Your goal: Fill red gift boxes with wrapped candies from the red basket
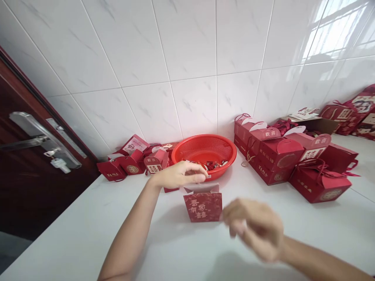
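Observation:
A small dark-red gift box [204, 207] with pale lettering stands upright on the white table, its top flaps raised and spread. My left hand [180, 174] hovers just above and behind it, by the near rim of a red plastic basket [205, 144]. Its fingers are stretched forward with the thumb apart, and I see nothing in them. Several small wrapped pieces, probably sweets [213, 165], lie in the basket, partly behind that hand. To the right of the box, my right hand [254, 226] is smeared by motion, its fingers bent; whether it holds anything cannot be made out.
Red gift boxes [134, 162] crowd the table's back left. More folded boxes [277, 156] are stacked at the right, with a ribbon-tied one [319, 181] in front. An open carton [313, 125] and red bags [360, 111] stand farther right. Left is a door handle [43, 140].

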Motion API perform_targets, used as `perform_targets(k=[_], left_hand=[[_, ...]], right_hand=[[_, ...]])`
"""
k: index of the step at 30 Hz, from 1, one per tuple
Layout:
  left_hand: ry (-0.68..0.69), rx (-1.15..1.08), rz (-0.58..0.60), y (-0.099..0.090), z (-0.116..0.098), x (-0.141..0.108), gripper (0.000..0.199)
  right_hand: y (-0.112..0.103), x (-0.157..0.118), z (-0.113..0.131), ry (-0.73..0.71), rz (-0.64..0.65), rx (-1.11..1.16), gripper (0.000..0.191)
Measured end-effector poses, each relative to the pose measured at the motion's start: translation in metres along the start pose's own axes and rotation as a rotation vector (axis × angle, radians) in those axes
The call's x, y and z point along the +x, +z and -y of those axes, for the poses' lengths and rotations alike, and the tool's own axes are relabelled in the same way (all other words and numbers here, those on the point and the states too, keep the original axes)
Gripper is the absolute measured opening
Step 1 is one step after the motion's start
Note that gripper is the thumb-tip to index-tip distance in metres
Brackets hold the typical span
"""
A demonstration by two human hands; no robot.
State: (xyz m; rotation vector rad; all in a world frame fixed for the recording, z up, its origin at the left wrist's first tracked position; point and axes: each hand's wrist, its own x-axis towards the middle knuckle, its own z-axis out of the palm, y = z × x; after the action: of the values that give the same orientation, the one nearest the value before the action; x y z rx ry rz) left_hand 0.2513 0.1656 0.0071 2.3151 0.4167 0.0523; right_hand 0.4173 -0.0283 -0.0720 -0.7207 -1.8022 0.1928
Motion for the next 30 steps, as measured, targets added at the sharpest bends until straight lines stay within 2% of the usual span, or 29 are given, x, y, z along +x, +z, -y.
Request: perform_targets(k=[2,4,6,7,8,9,11,13,14,16,19,23,26,28,30], left_hand=[[0.008,-0.076,-0.05,-0.013,0.008,0.01,0.041],[-0.07,-0.049,-0.077,-0.022,0.016,0.026,0.042],[-0.247,0.144,0.026,-0.025,0.025,0.047,0.04],[-0.327,0.256,0.101,-0.024,0.028,0.058,0.038],[-0.381,0.346,0.168,-0.023,0.032,0.069,0.035],[-0.405,0.405,0.223,-0.02,0.036,0.079,0.03],[-0.402,0.437,0.294,-0.015,0.044,0.096,0.028],[-0.401,0.447,0.331,-0.011,0.056,0.107,0.046],[-0.415,0.468,0.335,-0.009,0.062,0.111,0.059],[-0.46,0.519,0.317,-0.006,0.077,0.116,0.085],[-0.531,0.59,0.308,-0.003,0.094,0.121,0.107],[-0.482,0.667,0.232,0.001,0.1,0.126,0.102],[-0.435,0.682,0.167,0.004,0.096,0.128,0.075],[-0.427,0.671,0.154,0.006,0.094,0.128,0.049],[-0.417,0.661,0.137,0.008,0.092,0.127,0.033]], right_hand=[[-0.028,0.032,-0.019,0.083,-0.139,-0.097,0.016],[-0.047,0.062,-0.051,0.214,-0.217,-0.221,0.012],[-0.056,0.085,-0.09,0.439,-0.157,-0.301,0.012],[-0.058,0.094,-0.11,0.562,-0.069,-0.374,0.012],[-0.057,0.102,-0.128,0.667,0.057,-0.446,0.022],[-0.056,0.108,-0.145,0.732,0.192,-0.485,0.038],[-0.051,0.116,-0.172,0.805,0.38,-0.475,0.074],[-0.045,0.12,-0.19,0.908,0.632,-0.437,0.107],[-0.042,0.121,-0.196,0.964,0.745,-0.426,0.118],[-0.038,0.121,-0.204,1.047,0.879,-0.421,0.126],[-0.034,0.119,-0.211,1.095,0.918,-0.439,0.122],[-0.031,0.115,-0.217,1.003,0.961,-0.467,0.112],[-0.03,0.112,-0.222,0.883,0.916,-0.523,0.103],[-0.028,0.11,-0.224,0.84,0.853,-0.533,0.084],[-0.027,0.107,-0.227,0.801,0.791,-0.537,0.058]])
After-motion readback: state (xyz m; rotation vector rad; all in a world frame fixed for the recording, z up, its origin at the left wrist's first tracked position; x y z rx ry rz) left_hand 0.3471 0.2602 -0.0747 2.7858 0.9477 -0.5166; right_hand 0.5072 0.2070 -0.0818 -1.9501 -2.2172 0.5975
